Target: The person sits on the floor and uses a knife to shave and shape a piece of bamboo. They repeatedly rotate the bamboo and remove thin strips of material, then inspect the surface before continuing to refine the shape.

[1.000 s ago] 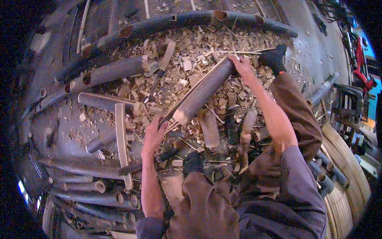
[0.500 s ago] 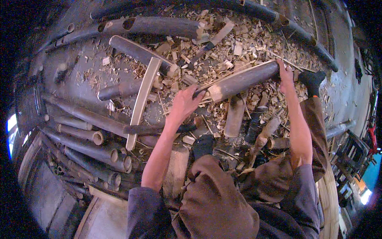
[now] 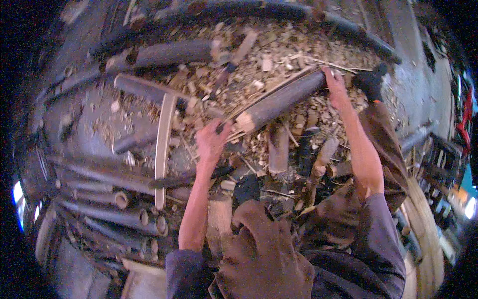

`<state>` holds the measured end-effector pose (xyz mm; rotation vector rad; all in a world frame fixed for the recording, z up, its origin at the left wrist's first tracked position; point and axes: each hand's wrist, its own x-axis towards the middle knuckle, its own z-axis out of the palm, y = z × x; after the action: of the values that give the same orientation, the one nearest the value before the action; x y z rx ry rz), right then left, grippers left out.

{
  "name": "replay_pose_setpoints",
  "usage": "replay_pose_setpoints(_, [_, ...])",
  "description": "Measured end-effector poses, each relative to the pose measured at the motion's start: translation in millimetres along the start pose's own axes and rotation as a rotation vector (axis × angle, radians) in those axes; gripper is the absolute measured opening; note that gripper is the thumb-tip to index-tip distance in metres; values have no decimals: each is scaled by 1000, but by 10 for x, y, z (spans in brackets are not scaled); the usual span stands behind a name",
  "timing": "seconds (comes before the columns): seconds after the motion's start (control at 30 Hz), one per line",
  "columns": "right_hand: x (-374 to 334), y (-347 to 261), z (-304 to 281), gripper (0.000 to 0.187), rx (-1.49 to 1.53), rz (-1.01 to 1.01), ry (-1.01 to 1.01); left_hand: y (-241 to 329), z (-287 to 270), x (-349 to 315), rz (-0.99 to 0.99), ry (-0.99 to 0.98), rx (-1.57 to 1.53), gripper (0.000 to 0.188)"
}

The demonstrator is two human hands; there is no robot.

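Note:
A dark-skinned bamboo piece (image 3: 284, 99) slants up to the right in front of me, its near left end shaved pale. My right hand (image 3: 336, 88) is closed round its far right end. Beside the left end, my left hand (image 3: 212, 142) has its fingers curled round something dark; what it is cannot be made out. Thin pale strips (image 3: 271, 92) run along the bamboo's far side. Under the bamboo, a short upright-looking wood piece (image 3: 278, 148) stands among the chips. A hatchet-like tool with a pale head (image 3: 245, 46) lies beyond.
Wood chips (image 3: 264, 65) cover the floor ahead. A long pale split slat (image 3: 164, 149) lies to the left across a dark bar. Several bamboo poles (image 3: 107, 212) are stacked at lower left, and a long dark pole (image 3: 279, 11) curves across the far side. My feet (image 3: 247, 188) flank the work.
The whole view has shifted and blurred slightly, with the scene sliding left. Both hands keep their places at the two ends of the bamboo piece; the left hand's fingers look more curled.

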<state>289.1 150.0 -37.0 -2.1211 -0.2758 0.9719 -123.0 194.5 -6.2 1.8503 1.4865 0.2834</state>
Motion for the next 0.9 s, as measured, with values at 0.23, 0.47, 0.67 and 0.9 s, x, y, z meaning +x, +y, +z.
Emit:
replay_pose_setpoints(0.23, [-754, 522, -522, 49, 665, 132, 314, -135, -809, -25, 12, 327, -69, 27])
replay_pose_setpoints(0.47, [-1376, 1195, -50, 53, 973, 311, -231, 535, -351, 89, 396, 245, 18, 46])
replay_pose_setpoints(0.67, [-2879, -120, -1337, 42, 752, -306, -1, 880, 26, 128, 349, 134, 15, 44])
replay_pose_setpoints(0.9, [-3344, 1627, -3026, 24, 165, -294, 1084, 1100, -129, 152, 381, -53, 126, 47])
